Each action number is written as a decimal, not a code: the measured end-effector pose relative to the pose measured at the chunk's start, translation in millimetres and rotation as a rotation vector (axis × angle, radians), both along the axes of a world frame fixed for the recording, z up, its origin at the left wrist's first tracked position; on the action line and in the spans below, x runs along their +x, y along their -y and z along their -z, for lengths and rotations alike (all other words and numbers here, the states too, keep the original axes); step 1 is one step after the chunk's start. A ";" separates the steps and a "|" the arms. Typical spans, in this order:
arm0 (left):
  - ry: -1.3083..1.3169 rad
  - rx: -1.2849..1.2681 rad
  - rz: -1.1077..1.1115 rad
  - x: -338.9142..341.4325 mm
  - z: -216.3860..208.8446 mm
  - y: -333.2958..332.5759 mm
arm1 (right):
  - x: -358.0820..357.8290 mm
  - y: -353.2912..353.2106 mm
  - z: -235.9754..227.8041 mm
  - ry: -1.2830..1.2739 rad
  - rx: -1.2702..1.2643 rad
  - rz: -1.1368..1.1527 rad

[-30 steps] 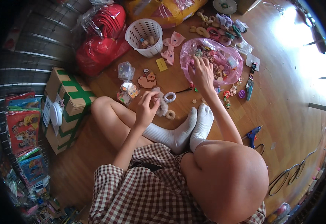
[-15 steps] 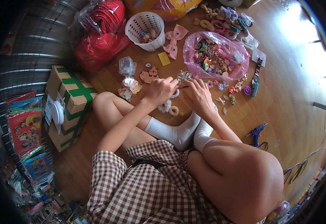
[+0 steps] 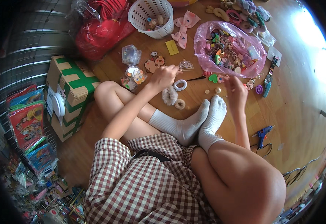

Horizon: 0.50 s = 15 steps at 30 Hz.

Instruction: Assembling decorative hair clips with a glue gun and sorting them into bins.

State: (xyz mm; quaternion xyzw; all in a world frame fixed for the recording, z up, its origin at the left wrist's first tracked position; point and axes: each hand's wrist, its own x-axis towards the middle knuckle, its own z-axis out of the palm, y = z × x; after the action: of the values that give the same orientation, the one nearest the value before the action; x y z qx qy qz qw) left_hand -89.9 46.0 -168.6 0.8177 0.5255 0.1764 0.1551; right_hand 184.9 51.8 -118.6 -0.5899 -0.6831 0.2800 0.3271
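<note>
My left hand (image 3: 164, 78) is closed in a pinch at the base of a small silvery tiara-shaped ornament (image 3: 185, 65), in front of its fingertips. Just below lie a white ring-shaped hair tie (image 3: 180, 85), a grey fluffy hair tie (image 3: 169, 96) and a small brown furry one (image 3: 179, 104). A thin black stick (image 3: 196, 78) points toward a green heart charm (image 3: 213, 78). My right hand (image 3: 236, 92) is apart from the left, fingers curled together beside small pink charms; whatever its fingertips hold is too small to make out. Two round beads (image 3: 218, 90) lie between the hands.
A pink plastic bag (image 3: 258, 71) of mixed charms lies ahead, beside a white basket (image 3: 140, 18) and a pink bow (image 3: 185, 28). A blue glue gun (image 3: 262, 135) with its cord lies at right. A taped carton (image 3: 73, 97) and a wire rack stand left.
My hands, together at the ornament before, have parted: the right has moved rightward to the small charms, the left stays by the ornament. The whole view has shifted slightly.
</note>
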 end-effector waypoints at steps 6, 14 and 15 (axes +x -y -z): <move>-0.179 -0.099 -0.039 -5.5 15.3 -9.2 | 27.5 -13.6 5.3 0.131 0.074 0.030; 0.060 0.570 -0.528 -75.6 -41.6 -11.8 | -2.7 12.9 19.2 0.127 0.132 -0.118; -0.013 0.613 -0.588 -93.1 -42.0 -13.4 | -9.6 17.7 22.6 0.167 0.122 -0.183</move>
State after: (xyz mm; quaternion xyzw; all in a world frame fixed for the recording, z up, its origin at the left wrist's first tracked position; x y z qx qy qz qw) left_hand -183.0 59.4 -126.6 0.6425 0.6606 0.3559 -0.1554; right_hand 175.3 34.1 -141.2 -0.5252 -0.7748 0.2165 0.2774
